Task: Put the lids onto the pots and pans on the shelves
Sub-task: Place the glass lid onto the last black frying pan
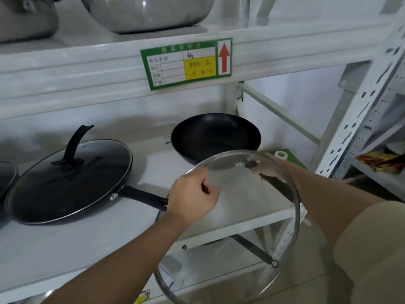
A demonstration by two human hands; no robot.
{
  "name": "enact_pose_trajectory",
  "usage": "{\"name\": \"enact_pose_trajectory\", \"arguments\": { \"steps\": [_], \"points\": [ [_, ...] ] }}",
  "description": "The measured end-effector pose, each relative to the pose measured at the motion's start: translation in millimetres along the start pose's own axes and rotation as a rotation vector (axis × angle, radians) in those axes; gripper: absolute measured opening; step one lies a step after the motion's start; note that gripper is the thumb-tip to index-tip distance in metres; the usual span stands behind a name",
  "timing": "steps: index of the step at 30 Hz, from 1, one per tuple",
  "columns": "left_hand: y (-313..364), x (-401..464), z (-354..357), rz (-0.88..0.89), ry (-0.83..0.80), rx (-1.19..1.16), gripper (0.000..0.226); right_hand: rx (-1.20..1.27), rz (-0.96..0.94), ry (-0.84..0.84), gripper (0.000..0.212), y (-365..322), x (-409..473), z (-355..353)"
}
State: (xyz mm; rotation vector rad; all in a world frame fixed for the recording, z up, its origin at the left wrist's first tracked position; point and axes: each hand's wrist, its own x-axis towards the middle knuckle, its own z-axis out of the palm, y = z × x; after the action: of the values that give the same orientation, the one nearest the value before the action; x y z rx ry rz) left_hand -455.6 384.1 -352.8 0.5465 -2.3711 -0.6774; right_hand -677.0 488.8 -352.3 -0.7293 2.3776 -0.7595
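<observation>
— Lid [236, 194] position?

— Both your hands carry it, tilted, out in front of the shelf [131, 233] edge. Your left hand [192, 197] is clamped on the near rim; your right hand [266, 166] is closed on the lid's handle, seen through the glass.

— And the wok [215, 137]?

— Open, uncovered, further back on the shelf, just beyond the lid's top edge. Your right hand is nearer it. I'd judge you need to level the lid and push it forward. The pan [68, 183] on the left already wears its lid.
</observation>
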Motion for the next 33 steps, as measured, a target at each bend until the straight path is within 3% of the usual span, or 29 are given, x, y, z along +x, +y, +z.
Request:
{"name": "enact_pose_trajectory", "arguments": {
  "steps": [4,11,15,18,21,28,33],
  "points": [
    [15,22,0,-0.091,0.050,0.037,0.034,0.004,0.008,0.001,0.046,4,-15,-2],
    [40,89,6,-0.207,0.130,0.074,0.009,0.020,0.166,-0.067,0.038,-12,-20,-5],
    [24,126,3,-0.305,0.134,0.162,0.028,0.247,0.277,-0.019,0.018,-16,0,5],
    [0,144,1,-0.352,0.122,0.220,0.033,0.146,0.231,0.103,0.036,-12,20,18],
    [-12,159,-4,-0.326,0.116,0.300,0.037,-0.190,0.003,0.274,0.021,-3,26,32],
    [-22,172,6,-0.246,0.077,0.403,0.040,-0.168,0.046,0.172,0.023,1,28,23],
    [-35,166,24,-0.203,-0.017,0.475,0.039,0.086,0.074,0.216,0.043,-5,28,11]
  ]
}}
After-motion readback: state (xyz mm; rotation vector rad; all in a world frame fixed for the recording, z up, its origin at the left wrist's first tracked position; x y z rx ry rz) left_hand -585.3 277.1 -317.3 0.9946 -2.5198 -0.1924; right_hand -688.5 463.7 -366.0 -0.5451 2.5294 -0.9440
